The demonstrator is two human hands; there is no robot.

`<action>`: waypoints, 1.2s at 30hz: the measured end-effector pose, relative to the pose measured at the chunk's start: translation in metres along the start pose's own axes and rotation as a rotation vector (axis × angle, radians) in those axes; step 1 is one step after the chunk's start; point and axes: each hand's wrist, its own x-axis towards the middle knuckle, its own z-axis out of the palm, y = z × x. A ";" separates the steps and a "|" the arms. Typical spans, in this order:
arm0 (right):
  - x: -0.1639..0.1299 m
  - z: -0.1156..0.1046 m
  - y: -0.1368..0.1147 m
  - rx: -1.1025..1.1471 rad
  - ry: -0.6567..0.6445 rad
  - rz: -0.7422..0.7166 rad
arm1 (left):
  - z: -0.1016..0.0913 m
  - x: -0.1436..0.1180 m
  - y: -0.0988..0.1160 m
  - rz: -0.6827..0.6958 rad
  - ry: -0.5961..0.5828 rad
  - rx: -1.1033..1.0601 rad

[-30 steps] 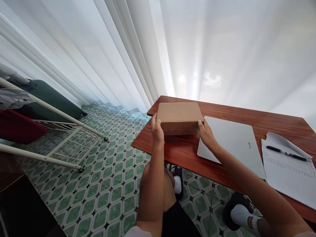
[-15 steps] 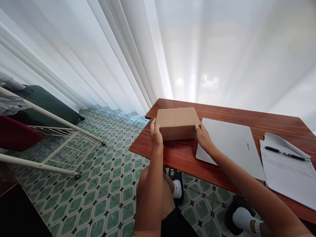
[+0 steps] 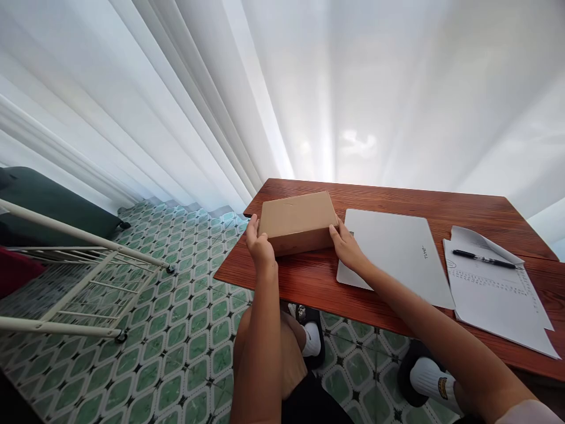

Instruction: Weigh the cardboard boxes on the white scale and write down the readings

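A closed brown cardboard box (image 3: 298,217) is at the left end of the reddish wooden table (image 3: 304,280). My left hand (image 3: 261,244) grips its left side, thumb at the front corner. On the box's right side, my right hand (image 3: 348,244) holds it with the fingers along the edge and the thumb at the front. Whether the underside rests fully on the wood I cannot tell. Just right of the box lies a closed silver laptop (image 3: 395,253), its near left part under my right wrist and forearm.
Written paper sheets (image 3: 494,306) with a black pen (image 3: 485,258) on them lie right of the laptop. White curtains (image 3: 375,88) hang behind the table. A wheeled metal rack (image 3: 88,288) and a dark green suitcase (image 3: 57,203) stand on the tiled floor at left.
The box has turned slightly counterclockwise between my hands, its right end now farther from me. The whole view has shifted, so the table sits more to the left.
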 end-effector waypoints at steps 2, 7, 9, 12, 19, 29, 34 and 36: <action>-0.004 -0.007 0.002 -0.001 -0.010 0.006 | 0.002 -0.002 0.004 0.015 0.015 -0.003; -0.024 -0.056 0.006 -0.019 0.010 -0.049 | 0.004 0.000 0.003 0.126 0.056 0.046; -0.036 -0.088 0.006 -0.067 0.069 -0.083 | 0.003 0.003 -0.001 0.218 0.069 0.112; -0.057 -0.139 0.007 -0.163 0.161 -0.109 | 0.001 0.004 -0.004 0.467 0.119 0.296; -0.112 -0.240 0.011 -0.341 0.383 -0.103 | 0.013 -0.041 0.020 1.032 0.067 0.484; -0.152 -0.306 0.064 -0.941 0.471 -0.222 | 0.092 -0.144 0.085 1.587 -0.518 0.322; -0.150 -0.321 0.104 -1.195 0.365 -0.058 | 0.141 -0.209 0.062 1.701 -0.956 0.220; -0.149 -0.325 0.114 -1.215 0.338 -0.034 | 0.154 -0.239 0.041 1.758 -1.143 0.235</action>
